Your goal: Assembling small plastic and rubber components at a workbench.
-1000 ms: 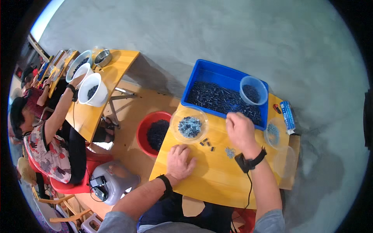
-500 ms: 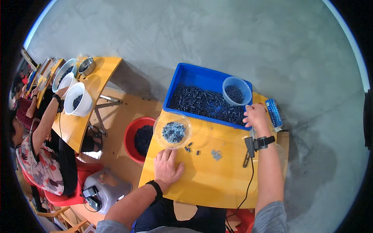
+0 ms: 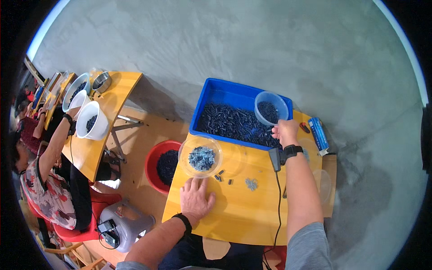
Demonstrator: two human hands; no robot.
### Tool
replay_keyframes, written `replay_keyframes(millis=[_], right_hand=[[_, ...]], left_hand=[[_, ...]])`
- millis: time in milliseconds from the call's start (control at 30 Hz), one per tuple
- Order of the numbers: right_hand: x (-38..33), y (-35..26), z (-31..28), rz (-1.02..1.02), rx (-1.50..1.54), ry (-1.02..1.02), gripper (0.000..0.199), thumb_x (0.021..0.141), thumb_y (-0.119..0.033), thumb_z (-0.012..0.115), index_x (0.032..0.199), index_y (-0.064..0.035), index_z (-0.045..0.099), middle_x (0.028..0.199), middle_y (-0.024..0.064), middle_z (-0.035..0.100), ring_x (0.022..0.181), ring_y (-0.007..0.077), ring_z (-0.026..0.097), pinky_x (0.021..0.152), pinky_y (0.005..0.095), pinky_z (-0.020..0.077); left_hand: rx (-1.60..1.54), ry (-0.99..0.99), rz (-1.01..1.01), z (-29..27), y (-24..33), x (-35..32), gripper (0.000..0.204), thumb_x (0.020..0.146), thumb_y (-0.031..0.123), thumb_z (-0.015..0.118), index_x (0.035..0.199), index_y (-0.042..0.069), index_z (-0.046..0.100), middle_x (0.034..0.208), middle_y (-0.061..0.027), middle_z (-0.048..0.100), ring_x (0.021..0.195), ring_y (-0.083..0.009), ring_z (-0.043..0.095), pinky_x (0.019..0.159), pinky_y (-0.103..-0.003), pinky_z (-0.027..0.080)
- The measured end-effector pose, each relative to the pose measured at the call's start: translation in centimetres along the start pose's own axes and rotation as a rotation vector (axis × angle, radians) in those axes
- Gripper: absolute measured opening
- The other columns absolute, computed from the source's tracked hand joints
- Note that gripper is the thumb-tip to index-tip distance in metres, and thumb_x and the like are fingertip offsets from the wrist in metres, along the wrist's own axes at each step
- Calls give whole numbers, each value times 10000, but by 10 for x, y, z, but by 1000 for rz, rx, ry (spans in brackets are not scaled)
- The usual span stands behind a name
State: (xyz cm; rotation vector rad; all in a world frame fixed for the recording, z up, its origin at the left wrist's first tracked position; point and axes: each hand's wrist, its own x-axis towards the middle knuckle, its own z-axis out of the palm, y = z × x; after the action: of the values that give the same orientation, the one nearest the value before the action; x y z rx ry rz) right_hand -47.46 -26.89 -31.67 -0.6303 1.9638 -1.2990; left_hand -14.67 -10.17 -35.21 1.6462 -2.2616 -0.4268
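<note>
Left hand (image 3: pixel 196 198): open, palm down, fingers spread flat on the yellow wooden tabletop (image 3: pixel 243 216), holding nothing; black band at the wrist. Right hand (image 3: pixel 285 132): reaching forward to the near edge of the blue plastic bin (image 3: pixel 227 95), fingers curled; whether they grip anything cannot be told from this angle. Black wristwatch (image 3: pixel 291 150) on the right wrist, with a dark grey device (image 3: pixel 274 158) just beside it and a black cable (image 3: pixel 278 207) running down from it toward the lower tabletop edge. Round clear tub (image 3: pixel 271 107): sits in the far right corner of the bin, just beyond the right hand, part-filled with small dark pieces. Bin contents: a heap of small dark cylindrical parts (image 3: pixel 229 121). Clear shallow dish (image 3: pixel 200 156): on the tabletop just ahead of the left hand, holding a pile of small grey-blue parts. Loose items between the hands: a few dark pieces (image 3: pixel 220 175) and a small grey cluster (image 3: pixel 251 183). Blue box (image 3: pixel 318 134): at the right tabletop edge, near the right hand. Red basin (image 3: pixel 163 165): left of the tabletop, beside the dish, filled with dark parts. Neighbouring yellow tabletop (image 3: pixel 114 96) at far left: white buckets (image 3: pixel 92 120) and a metal bowl (image 3: pixel 101 81), with another person (image 3: pixel 47 189) in a patterned top seated there. Grey machine (image 3: pixel 121 222): on the floor at lower left.
</note>
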Motion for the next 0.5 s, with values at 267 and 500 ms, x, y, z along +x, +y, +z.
replay_keyframes(millis=[267,500], right_hand=[[-12,0,-3,-181,-7,25,60,872,-14,506,910,29,487,706,119,582,507,180,632,380,301,531],[-22,2,-14,-270,36,21,97,895,-33,520,963,35,504,712,110,589,494,157,620,369,279,516]], left_hand=[[-1,17,7,-1,1,1,586,771,338,588,1286,66,520,1244,-143,505,1148,-325,460,873,-455,375],[3,31,13,-1,2,0,591,759,336,600,1280,67,523,1245,-139,504,1149,-321,459,866,-449,373]])
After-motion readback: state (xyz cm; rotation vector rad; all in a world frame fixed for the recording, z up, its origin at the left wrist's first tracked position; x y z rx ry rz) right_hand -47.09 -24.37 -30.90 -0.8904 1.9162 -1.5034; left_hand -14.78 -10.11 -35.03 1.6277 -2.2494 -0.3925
